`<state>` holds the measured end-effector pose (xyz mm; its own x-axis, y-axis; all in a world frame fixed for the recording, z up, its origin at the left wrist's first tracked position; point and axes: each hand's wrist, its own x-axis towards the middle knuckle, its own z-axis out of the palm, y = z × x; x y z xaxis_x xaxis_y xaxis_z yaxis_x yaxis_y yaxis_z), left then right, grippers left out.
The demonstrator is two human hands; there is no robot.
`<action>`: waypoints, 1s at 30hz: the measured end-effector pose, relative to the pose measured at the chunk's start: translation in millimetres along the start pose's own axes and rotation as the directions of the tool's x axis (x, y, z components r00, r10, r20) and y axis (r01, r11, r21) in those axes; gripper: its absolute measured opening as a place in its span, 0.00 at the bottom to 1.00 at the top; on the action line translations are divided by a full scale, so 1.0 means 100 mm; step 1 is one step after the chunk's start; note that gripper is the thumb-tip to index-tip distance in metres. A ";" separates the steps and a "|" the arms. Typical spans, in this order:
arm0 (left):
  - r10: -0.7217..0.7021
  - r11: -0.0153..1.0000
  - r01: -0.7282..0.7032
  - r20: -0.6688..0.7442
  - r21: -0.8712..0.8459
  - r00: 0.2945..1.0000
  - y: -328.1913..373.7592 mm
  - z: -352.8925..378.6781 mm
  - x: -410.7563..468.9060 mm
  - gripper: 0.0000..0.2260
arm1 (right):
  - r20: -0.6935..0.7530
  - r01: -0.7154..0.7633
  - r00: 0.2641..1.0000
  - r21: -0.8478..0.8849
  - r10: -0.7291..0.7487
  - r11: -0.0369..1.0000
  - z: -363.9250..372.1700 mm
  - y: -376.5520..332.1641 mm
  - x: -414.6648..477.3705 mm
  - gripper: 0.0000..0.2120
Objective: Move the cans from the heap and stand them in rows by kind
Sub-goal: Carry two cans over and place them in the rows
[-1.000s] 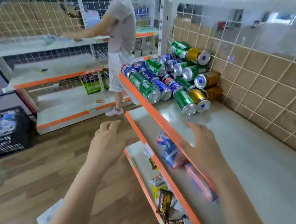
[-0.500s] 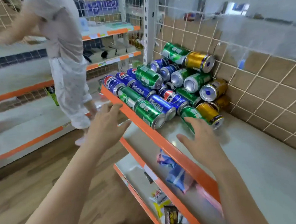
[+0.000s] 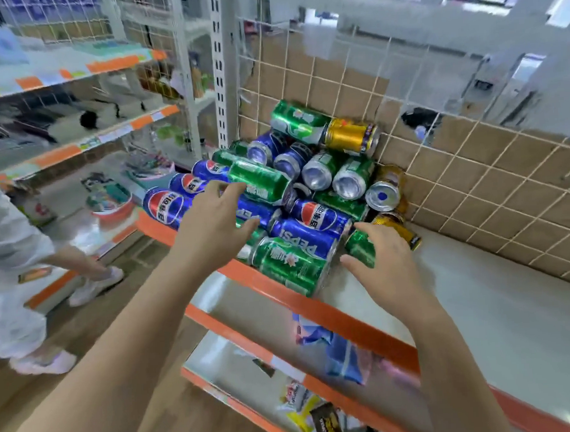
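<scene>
The bare shelf [image 3: 487, 324] lies open to us from three to five o'clock, bounded by its orange lip [image 3: 345, 321] on our side and the wire grid [image 3: 473, 176] behind. The heap of cans [image 3: 321, 174] fills the corner at twelve o'clock, against the grid. Our left hand [image 3: 211, 229], fingers spread and straight, reaches over blue cans [image 3: 311, 241], fingertips beside a top green can [image 3: 262, 180] at its one o'clock. Our right hand [image 3: 389, 270] cups a lower green can [image 3: 361, 249] at its eleven o'clock; we cannot tell whether it grips.
</scene>
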<state>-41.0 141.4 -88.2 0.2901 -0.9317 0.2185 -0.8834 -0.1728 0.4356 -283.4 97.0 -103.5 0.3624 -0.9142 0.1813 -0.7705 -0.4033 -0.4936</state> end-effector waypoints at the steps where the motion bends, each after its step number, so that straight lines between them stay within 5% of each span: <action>1: 0.018 1.000 -0.018 -0.002 -0.005 1.000 -0.01 0.01 0.09 0.27 | -0.015 -0.009 1.000 -0.013 0.008 1.000 -0.01 0.01 0.05 0.26; 14: 0.116 0.989 -0.110 -0.053 0.102 0.992 0.05 0.06 1.24 0.25 | -0.082 0.036 0.996 0.022 -0.034 0.999 0.04 -0.06 1.19 0.25; 20: 0.146 0.982 -0.149 0.040 0.116 0.989 0.05 0.10 1.74 0.26 | -0.080 0.046 0.996 -0.010 -0.047 0.999 -0.01 -0.10 1.52 0.25; 30: 0.393 0.894 -0.402 0.086 0.199 0.916 0.27 0.22 2.60 0.25 | -0.213 -0.035 0.977 -0.225 -0.014 0.974 -0.06 -0.16 2.09 0.23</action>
<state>2.8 -112.3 -39.3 -0.1132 -0.9486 0.2957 -0.9794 0.1566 0.1274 -198.8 -88.5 -52.5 0.2537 -0.8957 0.3652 -0.8809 -0.3699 -0.2952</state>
